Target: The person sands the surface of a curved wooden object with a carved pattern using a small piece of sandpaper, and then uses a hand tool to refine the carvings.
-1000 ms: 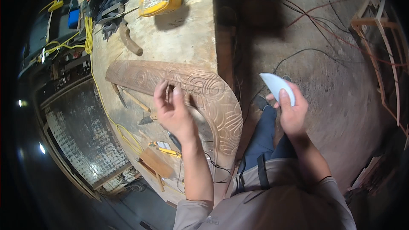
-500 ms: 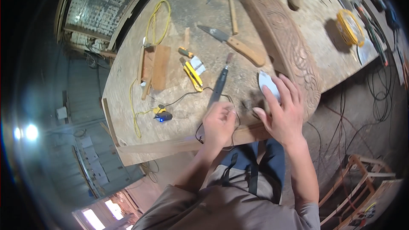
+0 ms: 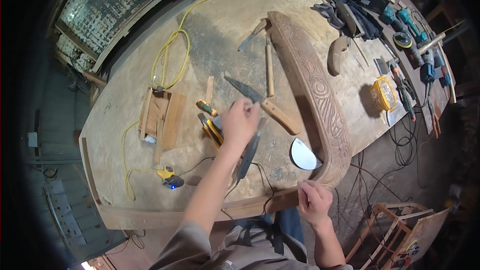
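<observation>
My left hand (image 3: 240, 122) is over the bench beside a black pen-shaped corded tool (image 3: 249, 155), its fingers pinched together near the blade of a hand saw (image 3: 281, 116) with a wooden handle. A yellow utility knife (image 3: 210, 133) is partly hidden behind that hand. My right hand (image 3: 315, 200) is closed, with curled fingers, at the bench's front edge by the near end of a curved, carved wooden piece (image 3: 320, 87). Whether either hand holds something small cannot be made out. A pale half-round sheet (image 3: 304, 155) lies beside the carved piece, apart from my right hand.
An open wooden box (image 3: 172, 115) and a yellow-black plug unit (image 3: 170, 176) with a blue light sit at left. A yellow cord (image 3: 186, 37) loops behind. Chisels, a yellow round container (image 3: 383, 94) and power tools (image 3: 412, 25) line the right side. Cables hang below.
My left hand has moved forward over the tools. My right hand has let go of the pale half-round sheet, drawn back toward me and curled its fingers. The view has shifted.
</observation>
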Tool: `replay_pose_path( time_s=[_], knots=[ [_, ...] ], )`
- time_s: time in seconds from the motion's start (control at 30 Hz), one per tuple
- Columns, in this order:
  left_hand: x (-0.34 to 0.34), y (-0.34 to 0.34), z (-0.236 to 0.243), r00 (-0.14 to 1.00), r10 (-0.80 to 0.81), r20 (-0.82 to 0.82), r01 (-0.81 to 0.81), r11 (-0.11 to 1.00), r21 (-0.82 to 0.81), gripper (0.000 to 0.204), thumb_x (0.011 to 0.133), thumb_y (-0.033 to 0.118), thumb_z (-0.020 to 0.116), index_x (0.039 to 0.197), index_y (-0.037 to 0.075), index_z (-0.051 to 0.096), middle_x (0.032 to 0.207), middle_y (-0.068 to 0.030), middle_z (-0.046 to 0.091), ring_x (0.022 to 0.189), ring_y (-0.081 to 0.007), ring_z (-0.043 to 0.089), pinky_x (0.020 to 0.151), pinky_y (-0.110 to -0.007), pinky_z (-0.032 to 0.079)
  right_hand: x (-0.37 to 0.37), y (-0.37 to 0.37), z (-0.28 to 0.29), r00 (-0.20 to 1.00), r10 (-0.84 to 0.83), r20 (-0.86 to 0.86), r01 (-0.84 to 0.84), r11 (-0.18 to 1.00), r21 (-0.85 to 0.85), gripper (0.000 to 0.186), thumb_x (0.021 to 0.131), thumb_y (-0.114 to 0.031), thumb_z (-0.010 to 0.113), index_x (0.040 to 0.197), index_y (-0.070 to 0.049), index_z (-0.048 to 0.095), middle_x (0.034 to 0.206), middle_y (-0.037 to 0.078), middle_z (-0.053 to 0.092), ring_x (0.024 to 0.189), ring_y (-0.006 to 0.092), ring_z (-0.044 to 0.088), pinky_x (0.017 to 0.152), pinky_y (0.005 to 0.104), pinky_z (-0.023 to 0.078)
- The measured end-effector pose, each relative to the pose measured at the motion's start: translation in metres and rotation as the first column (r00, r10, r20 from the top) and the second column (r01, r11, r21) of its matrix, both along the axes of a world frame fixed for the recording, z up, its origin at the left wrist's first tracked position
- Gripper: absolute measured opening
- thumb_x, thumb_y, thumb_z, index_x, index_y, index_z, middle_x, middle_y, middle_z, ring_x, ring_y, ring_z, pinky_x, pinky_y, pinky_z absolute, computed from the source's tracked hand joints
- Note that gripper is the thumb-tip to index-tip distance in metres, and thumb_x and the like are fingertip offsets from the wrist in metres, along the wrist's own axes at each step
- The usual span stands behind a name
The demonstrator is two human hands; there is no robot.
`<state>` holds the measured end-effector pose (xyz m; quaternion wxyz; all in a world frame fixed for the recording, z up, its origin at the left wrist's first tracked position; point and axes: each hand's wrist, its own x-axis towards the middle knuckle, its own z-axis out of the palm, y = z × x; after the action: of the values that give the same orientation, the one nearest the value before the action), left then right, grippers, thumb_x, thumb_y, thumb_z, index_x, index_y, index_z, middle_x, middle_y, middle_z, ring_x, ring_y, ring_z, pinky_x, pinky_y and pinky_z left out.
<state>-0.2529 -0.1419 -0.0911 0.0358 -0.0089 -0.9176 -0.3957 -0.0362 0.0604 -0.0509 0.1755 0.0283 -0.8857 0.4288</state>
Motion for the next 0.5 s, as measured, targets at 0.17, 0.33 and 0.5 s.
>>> replay_pose_path(
  time_s=[0.17,0.33,0.5],
  knots=[
    [-0.085,0.056,-0.003,0.993,-0.002,-0.115,-0.034,0.951,-0.306,0.042,0.090,0.039,0.076,0.106,0.000,0.068,0.086,-0.0181,0.075,0.078,-0.0361,0.074,0.072,-0.047,0.058,0.012,0.001,0.015,0.998,-0.067,0.022,0.065,0.995,0.071,0.022,0.080,0.005,0.073,0.101,-0.003,0.071,0.087,0.014,0.071,0.071,0.0305,0.070,0.063,0.0352,0.055],
    [-0.133,0.049,-0.021,0.979,-0.013,0.203,0.076,0.949,-0.305,0.038,0.087,0.037,0.074,0.086,-0.001,0.072,0.078,-0.0189,0.073,0.083,-0.0407,0.072,0.078,-0.049,0.056,0.014,-0.007,0.018,0.993,-0.108,0.048,0.106,0.994,0.038,0.023,0.079,0.011,0.072,0.099,-0.001,0.069,0.088,0.016,0.072,0.073,0.0311,0.071,0.064,0.0349,0.056],
    [-0.086,0.032,-0.010,0.991,-0.036,0.129,0.034,0.999,0.016,0.026,0.087,0.024,0.076,0.092,-0.002,0.074,0.076,-0.0144,0.074,0.068,-0.0245,0.072,0.067,-0.037,0.056,0.015,-0.007,0.008,0.985,-0.160,0.066,0.159,0.987,0.025,0.023,0.080,0.007,0.071,0.102,0.000,0.071,0.091,0.017,0.072,0.076,0.0335,0.072,0.067,0.0363,0.057]
  ],
)
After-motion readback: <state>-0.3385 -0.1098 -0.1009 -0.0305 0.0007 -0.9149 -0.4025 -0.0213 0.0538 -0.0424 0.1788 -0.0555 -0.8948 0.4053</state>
